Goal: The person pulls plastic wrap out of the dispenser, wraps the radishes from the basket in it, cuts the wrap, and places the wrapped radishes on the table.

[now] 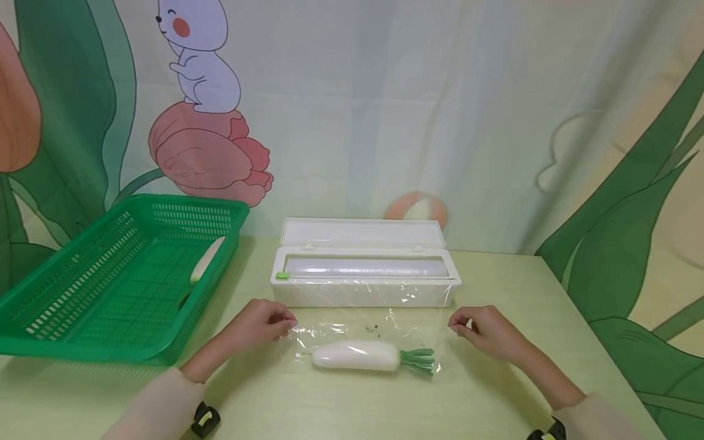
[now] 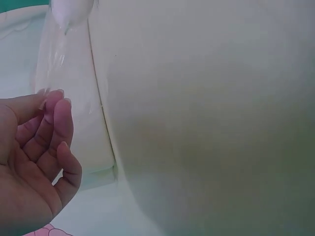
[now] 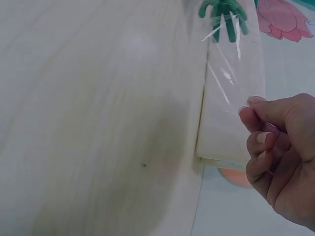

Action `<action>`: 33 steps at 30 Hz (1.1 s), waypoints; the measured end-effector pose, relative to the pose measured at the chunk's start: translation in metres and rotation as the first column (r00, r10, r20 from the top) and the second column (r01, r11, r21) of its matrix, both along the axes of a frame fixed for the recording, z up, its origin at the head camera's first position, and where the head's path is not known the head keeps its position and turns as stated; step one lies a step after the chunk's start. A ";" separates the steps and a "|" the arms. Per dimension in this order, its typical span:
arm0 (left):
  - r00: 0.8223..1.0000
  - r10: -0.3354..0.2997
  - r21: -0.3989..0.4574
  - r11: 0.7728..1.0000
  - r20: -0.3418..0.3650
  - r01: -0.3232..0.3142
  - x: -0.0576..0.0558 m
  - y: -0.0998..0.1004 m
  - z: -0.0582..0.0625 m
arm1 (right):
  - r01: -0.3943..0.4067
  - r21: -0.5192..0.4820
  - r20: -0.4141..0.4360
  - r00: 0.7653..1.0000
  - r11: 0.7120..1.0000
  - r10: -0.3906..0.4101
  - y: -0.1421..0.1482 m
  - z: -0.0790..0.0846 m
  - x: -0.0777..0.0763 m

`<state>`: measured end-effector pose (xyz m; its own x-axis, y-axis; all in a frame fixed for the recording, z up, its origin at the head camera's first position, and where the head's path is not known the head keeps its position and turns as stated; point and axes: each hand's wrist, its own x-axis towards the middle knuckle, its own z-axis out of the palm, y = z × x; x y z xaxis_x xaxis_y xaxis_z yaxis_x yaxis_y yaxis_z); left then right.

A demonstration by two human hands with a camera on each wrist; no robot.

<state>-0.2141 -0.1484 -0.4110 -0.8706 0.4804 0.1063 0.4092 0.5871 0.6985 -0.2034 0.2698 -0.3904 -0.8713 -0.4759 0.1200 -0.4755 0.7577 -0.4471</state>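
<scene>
A sheet of clear plastic wrap (image 1: 330, 330) stretches from the front of a white wrap dispenser (image 1: 363, 294) toward the viewer. At its left corner my left hand (image 1: 263, 325) pinches the film between thumb and fingertips, as the left wrist view also shows the hand (image 2: 39, 142). My right hand (image 1: 486, 330) pinches the right corner; in the right wrist view this hand (image 3: 285, 152) has thumb and index finger together on the film. Between the hands lies a white radish (image 1: 356, 355) with trimmed green stalks (image 1: 419, 360) to the right, seen through the film.
The dispenser's lid (image 1: 363, 233) stands raised at the back, a wrap roll (image 1: 365, 267) inside and a small green slider (image 1: 283, 275) at its left end. To the left is a green basket (image 1: 165, 349) holding another white radish (image 1: 206, 260). A printed curtain (image 1: 341, 122) hangs behind the table.
</scene>
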 end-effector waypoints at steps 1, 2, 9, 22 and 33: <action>1.000 0.000 -0.004 1.000 -0.004 0.000 -0.001 0.000 -0.001 | -0.001 0.007 -0.001 1.000 1.000 0.001 0.000 -0.002 -0.002; 1.000 -0.003 -0.005 1.000 -0.004 0.003 -0.003 0.000 -0.002 | -0.004 0.011 -0.002 1.000 1.000 0.004 0.000 -0.004 -0.004; 1.000 -0.026 -0.022 0.999 -0.004 0.026 -0.006 0.002 -0.005 | -0.033 0.012 0.003 0.999 0.999 0.033 0.001 -0.012 -0.009; 0.996 0.022 -0.148 0.988 -0.088 -0.035 -0.007 0.007 -0.006 | -0.043 0.029 0.010 0.999 0.999 0.042 0.002 -0.021 -0.017; 0.975 0.217 -0.097 0.973 0.049 -0.211 -0.005 0.006 -0.003 | 0.182 -0.112 0.287 0.947 0.977 -0.143 0.006 -0.017 -0.015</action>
